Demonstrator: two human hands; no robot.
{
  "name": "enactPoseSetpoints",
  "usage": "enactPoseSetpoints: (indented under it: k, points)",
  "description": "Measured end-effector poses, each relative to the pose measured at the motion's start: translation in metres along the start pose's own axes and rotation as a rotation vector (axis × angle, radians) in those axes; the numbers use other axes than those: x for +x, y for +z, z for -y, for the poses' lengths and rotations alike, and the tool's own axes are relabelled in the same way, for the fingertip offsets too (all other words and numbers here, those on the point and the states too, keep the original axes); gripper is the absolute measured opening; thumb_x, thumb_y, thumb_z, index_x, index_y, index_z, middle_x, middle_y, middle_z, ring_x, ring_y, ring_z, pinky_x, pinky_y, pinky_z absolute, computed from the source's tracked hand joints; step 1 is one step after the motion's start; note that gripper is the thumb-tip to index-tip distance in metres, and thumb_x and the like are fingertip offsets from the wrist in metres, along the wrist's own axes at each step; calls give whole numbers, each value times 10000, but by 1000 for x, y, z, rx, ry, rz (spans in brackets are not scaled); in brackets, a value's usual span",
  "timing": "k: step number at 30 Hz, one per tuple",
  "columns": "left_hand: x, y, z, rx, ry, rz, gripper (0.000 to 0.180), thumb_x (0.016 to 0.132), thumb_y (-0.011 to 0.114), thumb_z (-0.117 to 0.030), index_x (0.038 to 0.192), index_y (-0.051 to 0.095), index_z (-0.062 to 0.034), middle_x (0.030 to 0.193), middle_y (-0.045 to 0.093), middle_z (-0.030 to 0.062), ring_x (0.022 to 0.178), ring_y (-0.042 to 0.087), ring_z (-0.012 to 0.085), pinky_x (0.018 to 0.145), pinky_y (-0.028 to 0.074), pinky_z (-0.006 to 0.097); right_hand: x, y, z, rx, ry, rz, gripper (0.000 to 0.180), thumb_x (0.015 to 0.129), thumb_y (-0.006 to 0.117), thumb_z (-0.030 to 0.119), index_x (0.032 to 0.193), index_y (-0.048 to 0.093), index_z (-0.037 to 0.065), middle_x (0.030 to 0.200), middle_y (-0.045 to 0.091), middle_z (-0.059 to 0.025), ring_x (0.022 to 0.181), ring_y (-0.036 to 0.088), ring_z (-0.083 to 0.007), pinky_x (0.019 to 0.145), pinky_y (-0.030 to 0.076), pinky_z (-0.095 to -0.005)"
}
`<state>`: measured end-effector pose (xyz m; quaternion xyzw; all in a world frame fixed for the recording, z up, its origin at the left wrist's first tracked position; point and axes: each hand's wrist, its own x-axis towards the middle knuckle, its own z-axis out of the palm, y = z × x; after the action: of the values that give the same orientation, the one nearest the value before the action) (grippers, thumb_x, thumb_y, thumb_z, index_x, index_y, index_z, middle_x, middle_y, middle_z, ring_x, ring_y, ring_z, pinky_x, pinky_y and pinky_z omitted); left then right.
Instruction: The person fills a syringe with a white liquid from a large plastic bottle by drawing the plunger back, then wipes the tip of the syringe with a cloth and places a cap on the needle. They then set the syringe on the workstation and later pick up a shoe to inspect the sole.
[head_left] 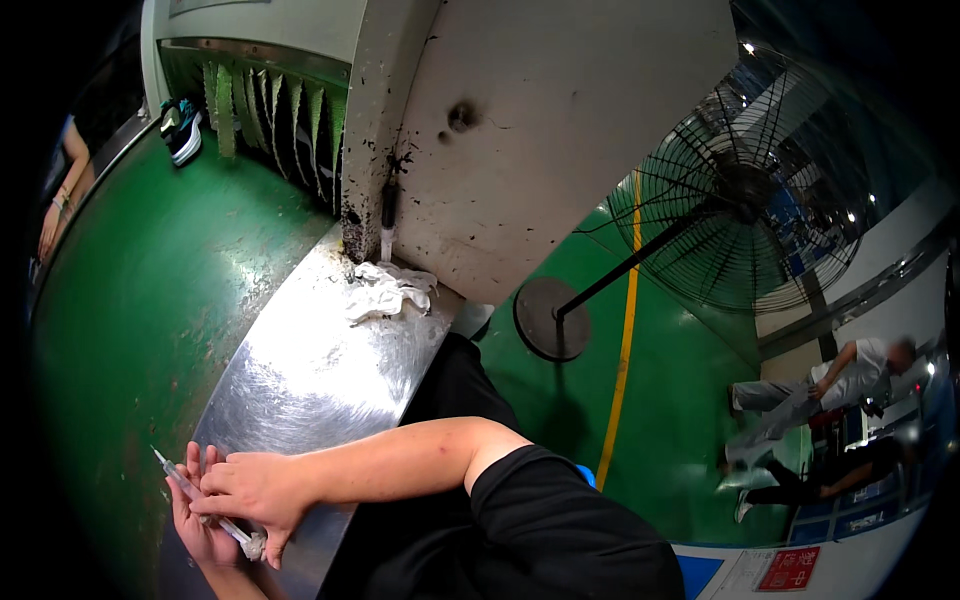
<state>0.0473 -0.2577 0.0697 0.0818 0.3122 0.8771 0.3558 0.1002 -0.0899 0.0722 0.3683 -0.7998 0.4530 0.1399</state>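
Observation:
Low at the left, over the near end of the shiny metal surface [290, 380], my hands meet around a slim, pale syringe-like tool [175, 472]. Its thin pointed tip faces up and left; a whitish lump is at its lower end. My left hand [205, 535] is turned palm up beneath the tool, its fingers partly curled and partly covered. Across it from above comes my right hand [255, 485], fingers closed on the tool's shaft. Crumpled white tissue [385, 290] lies at the far end of the metal. Beside it, a dark tube with a clear end [388, 215] leans upright against the machine.
A worn pale machine housing [540, 120] rises ahead, with a green strip curtain [270, 120] at its left. A shoe [182, 135] sits near that opening. To the right stands a large pedestal fan [745, 190] on a round base. Other people [820, 395] are farther right; another person's arm [70, 185] shows far left.

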Motion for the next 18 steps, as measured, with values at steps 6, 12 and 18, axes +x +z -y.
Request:
enactPoseSetpoints:
  k: [6, 12, 18]
  points:
    - [3, 15, 1, 28, -66, -137, 547, 978, 208, -391, 1302, 375, 17, 1267, 470, 198, 1198, 427, 303, 1031, 315, 436, -2, 13, -8, 7, -77, -137, 1018, 496, 753, 575, 1251, 396, -8, 1161, 465, -208, 1094, 439, -376, 922, 354, -450]
    - [3, 12, 4, -16, -34, -156, 473, 978, 234, -400, 1216, 454, -55, 1325, 410, 179, 1245, 380, 336, 1028, 334, 477, 4, -3, 12, -63, 106, 80, 992, 534, 785, 506, 1302, 347, 57, 1193, 424, -196, 1073, 445, -384, 904, 372, -456]
    - [-3, 11, 4, -120, 11, -107, 376, 987, 267, -338, 1098, 514, -78, 1306, 427, 154, 1255, 371, 358, 1025, 338, 521, 1, -1, 10, -39, 129, 129, 960, 518, 833, 397, 1290, 356, 85, 1232, 391, -186, 1108, 426, -376, 941, 360, -465]
